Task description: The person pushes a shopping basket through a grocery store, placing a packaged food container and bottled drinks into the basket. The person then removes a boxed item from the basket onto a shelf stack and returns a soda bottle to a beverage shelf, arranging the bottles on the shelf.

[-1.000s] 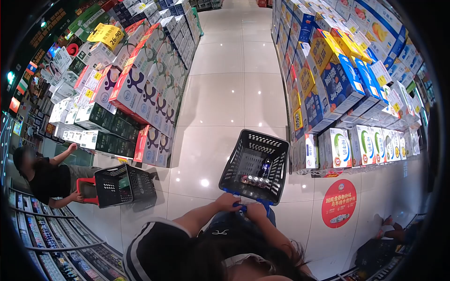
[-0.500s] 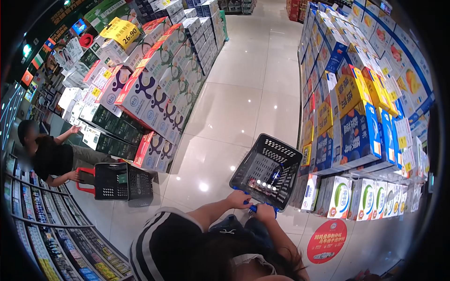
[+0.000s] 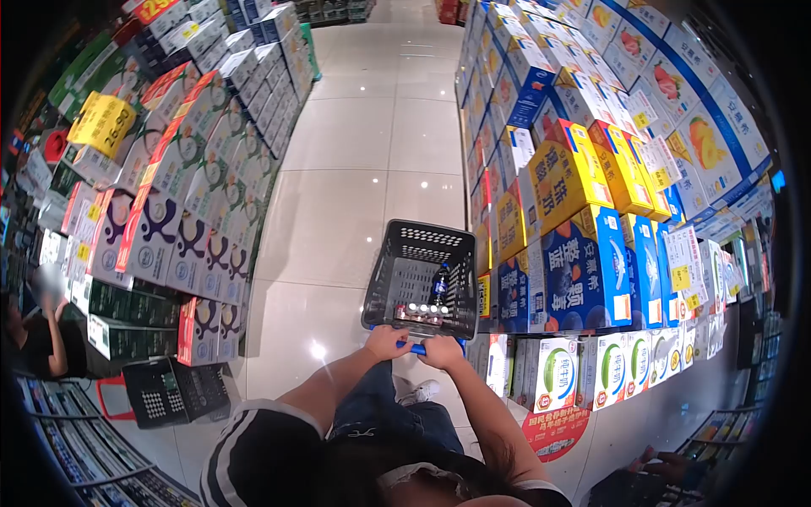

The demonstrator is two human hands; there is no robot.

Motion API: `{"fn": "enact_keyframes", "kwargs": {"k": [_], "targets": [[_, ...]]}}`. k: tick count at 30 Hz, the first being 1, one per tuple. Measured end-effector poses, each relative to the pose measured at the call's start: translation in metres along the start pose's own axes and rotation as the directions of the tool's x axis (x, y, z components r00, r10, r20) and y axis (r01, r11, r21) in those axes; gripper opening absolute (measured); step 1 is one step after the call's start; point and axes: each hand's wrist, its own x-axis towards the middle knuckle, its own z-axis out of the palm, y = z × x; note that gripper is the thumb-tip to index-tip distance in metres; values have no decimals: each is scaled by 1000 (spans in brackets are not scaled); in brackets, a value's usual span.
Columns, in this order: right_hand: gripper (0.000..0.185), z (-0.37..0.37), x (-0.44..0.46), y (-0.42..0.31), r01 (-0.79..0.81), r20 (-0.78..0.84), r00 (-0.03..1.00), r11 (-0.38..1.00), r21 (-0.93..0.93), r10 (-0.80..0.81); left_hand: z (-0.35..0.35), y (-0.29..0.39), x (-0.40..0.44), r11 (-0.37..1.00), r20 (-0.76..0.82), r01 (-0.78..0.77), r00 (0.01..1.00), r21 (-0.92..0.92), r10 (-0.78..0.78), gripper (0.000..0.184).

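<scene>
My left hand (image 3: 388,344) and my right hand (image 3: 443,351) are both closed around the blue handle (image 3: 410,347) of a black shopping basket (image 3: 463,279). They grip it side by side, close together, at the near edge of the basket. Inside the basket a dark bottle with a blue label (image 3: 440,284) lies toward the right. A row of small bottles with white caps (image 3: 424,311) sits at the near end.
Stacked cartons (image 3: 579,270) rise close on the right of the basket, with more stacks (image 3: 182,228) on the left. At the far left a person (image 3: 42,338) is beside another black basket (image 3: 160,393). A red round floor sticker (image 3: 555,435) lies at lower right.
The basket and both my hands have moved forward along the aisle. The right cartons are nearer, and the other person and basket have shifted toward the lower left edge. A white shoe now shows.
</scene>
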Motion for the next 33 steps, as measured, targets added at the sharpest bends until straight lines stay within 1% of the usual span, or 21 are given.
{"fn": "enact_keyframes", "kwargs": {"k": [1,2,3,5,7,9,10,11,16,17,19,20,21,23,24,25,27,28,29,31,33], "targets": [[29,-13,11,6,25,10,1000,1000,-11,-25,-4,-3,15,1000,-37,-3,999,12,4,24],[29,-24,21,15,54,24,998,998,-22,-54,-5,-9,32,1000,-19,1,1000,12,-1,23],[28,-26,38,27,34,31,999,998,-55,-33,-8,-15,48,1000,-1,-13,1000,-3,13,23],[28,-49,62,40,31,2,1000,997,-70,-31,-13,-27,83,999,-76,-33,997,-11,32,24],[28,-72,85,52,-15,-4,1000,994,-112,14,-22,-37,118,997,-89,-51,995,-57,46,24],[29,-90,111,64,14,-90,996,996,-88,-22,-30,-52,150,997,-51,-44,998,-69,41,31],[29,-99,126,72,-7,-76,997,995,-104,-1,-34,-60,167,1000,-28,-2,1000,-16,2,25],[30,-109,143,80,-20,-66,998,992,-121,12,-35,-68,185,998,-22,9,1000,-70,-11,26],[32,-164,206,107,-47,-111,993,987,-155,29,-58,-99,269,996,82,4,997,-85,3,33],[31,-175,218,112,-65,-61,996,988,-138,57,-64,-106,283,996,92,4,996,-87,4,33],[31,-198,241,124,-61,-31,998,987,-148,57,-76,-118,323,995,343,-85,935,-45,95,42],[31,-207,254,134,-65,-25,998,986,-154,62,-79,-122,344,995,341,-85,935,-54,98,42],[30,-216,266,142,-35,-53,998,987,-157,27,-80,-125,364,997,460,5,887,-83,34,46],[28,-233,291,153,13,-62,998,987,-157,-23,-88,-132,399,974,679,202,730,-99,-83,56],[28,-244,301,159,25,-82,996,988,-150,-37,-93,-132,418,945,727,298,678,-136,-109,61],[28,-254,313,167,33,-103,994,990,-139,-47,-96,-141,435,939,731,313,673,-142,-114,61],[27,-266,340,185,35,-95,994,988,-151,-49,-99,-155,463,980,642,151,766,-131,-33,60],[26,-274,356,194,53,-99,993,984,-169,-70,-99,-162,474,992,511,59,859,-110,5,56],[25,-282,372,201,72,-104,990,980,-185,-93,-102,-172,486,991,520,69,854,-111,-2,56],[24,-306,399,213,98,-98,988,974,-203,-120,-111,-185,519,978,413,27,909,-205,61,51],[25,-330,429,223,111,-152,978,973,-202,-143,-130,-195,553,977,411,67,911,-203,23,46]]}}
